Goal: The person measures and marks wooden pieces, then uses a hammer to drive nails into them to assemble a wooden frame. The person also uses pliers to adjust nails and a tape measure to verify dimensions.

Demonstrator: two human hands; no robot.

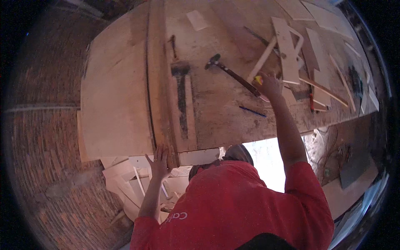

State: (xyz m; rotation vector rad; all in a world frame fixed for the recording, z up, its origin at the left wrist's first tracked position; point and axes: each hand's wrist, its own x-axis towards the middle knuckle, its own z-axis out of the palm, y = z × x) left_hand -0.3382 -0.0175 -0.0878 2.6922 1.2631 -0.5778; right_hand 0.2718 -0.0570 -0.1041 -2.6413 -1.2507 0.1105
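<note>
My right hand [271, 86] is closed around a small yellow object [258, 80] that looks like a tape measure; my fingers hide most of it. Just left of that hand lies a hammer [235, 77] with a dark head and brown handle, its handle end close to my wrist. A blue pencil or pen [252, 111] rests on the wooden workbench [221, 129] below the hammer. My left hand [159, 161] lies with thumb and fingers apart on the near end of a long wooden strip [163, 104] running away across the bench.
A large pale board [118, 96] lies left of the strip. Beside the strip are a dark tool [182, 91] and a narrow wood piece [191, 110]. Several wood offcuts [285, 50] and a red-handled tool [311, 102] crowd the right. Brick paving [46, 158] is at left.
</note>
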